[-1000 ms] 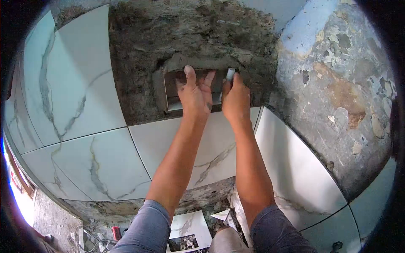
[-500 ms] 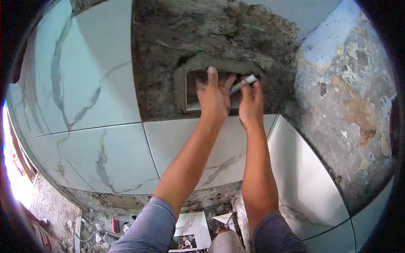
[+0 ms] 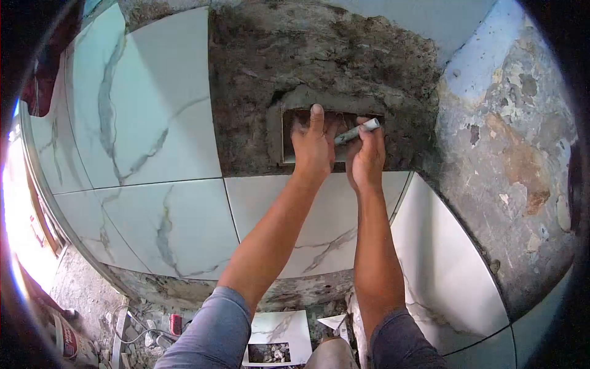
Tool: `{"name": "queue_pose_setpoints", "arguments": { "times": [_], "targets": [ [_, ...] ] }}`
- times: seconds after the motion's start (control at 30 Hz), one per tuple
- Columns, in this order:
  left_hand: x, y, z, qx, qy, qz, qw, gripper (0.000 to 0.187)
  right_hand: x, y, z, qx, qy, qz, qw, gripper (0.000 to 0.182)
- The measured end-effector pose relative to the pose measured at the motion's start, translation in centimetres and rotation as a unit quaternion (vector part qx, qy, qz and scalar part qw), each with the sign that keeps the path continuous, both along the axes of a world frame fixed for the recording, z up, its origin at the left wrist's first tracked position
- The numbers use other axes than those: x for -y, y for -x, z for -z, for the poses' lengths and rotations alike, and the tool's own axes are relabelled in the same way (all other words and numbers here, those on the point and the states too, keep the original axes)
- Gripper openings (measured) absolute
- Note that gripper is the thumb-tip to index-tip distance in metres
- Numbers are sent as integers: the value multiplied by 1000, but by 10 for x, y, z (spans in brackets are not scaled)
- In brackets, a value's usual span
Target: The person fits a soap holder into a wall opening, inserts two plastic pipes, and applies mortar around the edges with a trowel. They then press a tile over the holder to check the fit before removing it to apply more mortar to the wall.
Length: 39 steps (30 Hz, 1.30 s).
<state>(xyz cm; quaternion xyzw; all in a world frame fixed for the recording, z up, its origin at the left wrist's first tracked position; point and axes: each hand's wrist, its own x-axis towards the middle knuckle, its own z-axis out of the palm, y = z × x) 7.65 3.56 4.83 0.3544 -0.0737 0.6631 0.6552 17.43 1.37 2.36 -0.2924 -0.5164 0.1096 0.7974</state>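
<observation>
A rectangular recess (image 3: 287, 154) opens in the rough cement wall, with smoother mortar around its edge. My left hand (image 3: 313, 147) reaches into it, thumb stretched upward and fingers apart, partly blurred and hidden inside. A short white pipe (image 3: 356, 132) lies slantwise across the right half of the recess, its open end toward the upper right. Fingers of my right hand (image 3: 369, 157) are closed around the pipe near that end. The pipe's inner end lies close to my left fingers; whether they touch it is hard to see.
White marble-patterned tiles (image 3: 166, 98) cover the wall to the left and below. Peeling plaster (image 3: 510, 141) covers the right wall. On the rubble floor lie a tile with a rectangular cutout (image 3: 289, 323), a red object (image 3: 176, 324), a cable, and a bucket (image 3: 67, 338) at lower left.
The view has shifted slightly, so the wall appears a little farther right and lower. The pipe stays in my right hand, and its end sits slightly lower against the recess.
</observation>
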Motion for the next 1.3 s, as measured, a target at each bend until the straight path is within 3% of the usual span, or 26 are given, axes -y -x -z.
{"name": "queue_pose_setpoints", "arguments": {
  "times": [0.13, 0.2, 0.3, 0.4, 0.5, 0.57, 0.7, 0.83, 0.87, 0.9, 1.07, 1.13, 1.23, 1.3],
  "targets": [
    [-3, 4, 1, -49, -5, -17, 999, 61, 0, -2, 0, 0, 16, -15, 1000, 28],
    [-9, 3, 4, -63, -33, -30, 997, 61, -8, -4, 2, -7, -32, -93, 995, 29],
    [-15, -4, 2, -69, -4, -48, 996, 59, -4, -4, 1, -10, 7, -56, 998, 27],
    [1, -4, -5, 5, 23, -87, 996, 52, -6, -7, 1, -15, -9, -77, 997, 32],
    [-4, 3, -2, -70, 7, -61, 996, 44, -5, -3, 1, -29, -7, -66, 997, 35],
    [-1, -1, -3, 8, -41, -12, 999, 39, -9, -7, 1, -22, -14, -67, 997, 36],
    [7, -2, -5, 5, 4, -40, 999, 39, -7, -8, -2, -9, -14, -44, 999, 36],
    [-1, -4, -1, 28, -35, -26, 999, 40, 4, -6, -3, 7, -8, -37, 999, 34],
    [-3, -4, -1, 31, -48, -11, 998, 41, 11, -7, -4, 63, 26, 46, 997, 30],
    [-5, -2, -2, -22, 16, -25, 999, 38, 19, -6, -6, 74, 31, 51, 995, 29],
    [-7, -4, -2, 11, -31, -3, 999, 35, 50, 1, -13, 77, 60, 131, 986, 25],
    [-5, 0, -2, -34, 16, -15, 999, 39, 51, -2, -14, 195, 117, 296, 928, 32],
    [-12, -4, 0, 14, -63, -15, 998, 46, 54, 0, -26, 227, 175, 330, 900, 33],
    [-11, -3, -1, -24, -29, -27, 999, 46, 49, 7, -23, 238, 170, 390, 873, 32]
  ]
}}
